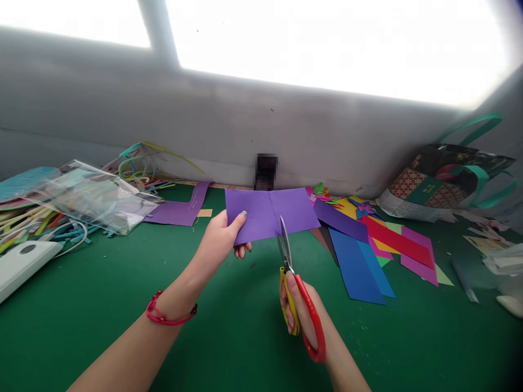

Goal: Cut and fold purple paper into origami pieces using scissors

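Left hand [223,237] is pinching the purple paper [292,209] between thumb and fingers, holding it over the green table [229,326]. Right hand [301,306] is gripping the scissors [288,260], fingers curling around the handles, slightly parted blades sitting at the sheet's near edge.

From here I see purple paper [265,218], scissors [287,251] with red and yellow handles [314,317], a green tabletop [229,326] and a red-and-white patterned bag [412,188].

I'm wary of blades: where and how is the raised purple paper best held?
Probably pinch the purple paper by its left end, from the left, thumb on top, as the left hand does: it is wide and thin, with the scissors at its near edge further right.
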Demonstrator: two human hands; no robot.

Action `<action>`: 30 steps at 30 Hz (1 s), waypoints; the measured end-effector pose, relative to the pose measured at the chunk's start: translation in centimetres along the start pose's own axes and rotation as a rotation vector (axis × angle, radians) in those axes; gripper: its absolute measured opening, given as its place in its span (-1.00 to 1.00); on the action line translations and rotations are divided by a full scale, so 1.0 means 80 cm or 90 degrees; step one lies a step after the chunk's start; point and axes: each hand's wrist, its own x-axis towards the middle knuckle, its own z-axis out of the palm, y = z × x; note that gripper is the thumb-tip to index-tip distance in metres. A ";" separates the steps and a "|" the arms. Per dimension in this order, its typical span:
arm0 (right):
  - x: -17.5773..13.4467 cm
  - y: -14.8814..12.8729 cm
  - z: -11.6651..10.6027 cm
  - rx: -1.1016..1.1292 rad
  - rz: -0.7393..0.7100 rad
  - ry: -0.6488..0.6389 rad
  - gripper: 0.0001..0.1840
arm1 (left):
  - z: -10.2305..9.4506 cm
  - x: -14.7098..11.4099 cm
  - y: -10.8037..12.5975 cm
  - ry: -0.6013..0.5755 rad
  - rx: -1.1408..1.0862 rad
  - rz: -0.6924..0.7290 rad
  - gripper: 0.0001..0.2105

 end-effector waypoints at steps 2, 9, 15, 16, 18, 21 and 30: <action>0.000 -0.001 0.001 0.003 0.003 0.001 -0.44 | 0.000 0.000 0.001 -0.001 0.003 -0.002 -0.80; 0.000 0.002 0.000 -0.002 0.000 -0.001 -0.45 | -0.001 -0.001 0.001 0.001 0.003 -0.002 -0.80; -0.001 0.000 0.000 -0.005 0.003 0.004 -0.45 | -0.001 0.001 -0.001 -0.011 0.004 -0.005 -0.80; -0.001 -0.001 0.000 -0.004 0.004 0.005 -0.45 | -0.002 0.001 0.000 -0.010 0.003 -0.006 -0.80; -0.001 -0.001 0.000 -0.003 0.004 0.004 -0.45 | -0.002 0.001 0.000 -0.007 0.002 -0.007 -0.79; -0.001 -0.001 0.000 -0.003 0.003 0.003 -0.45 | -0.002 0.001 0.001 -0.007 0.000 -0.008 -0.79; -0.001 0.001 0.000 -0.018 0.008 0.011 -0.42 | -0.002 0.002 -0.002 -0.007 -0.004 -0.001 -0.80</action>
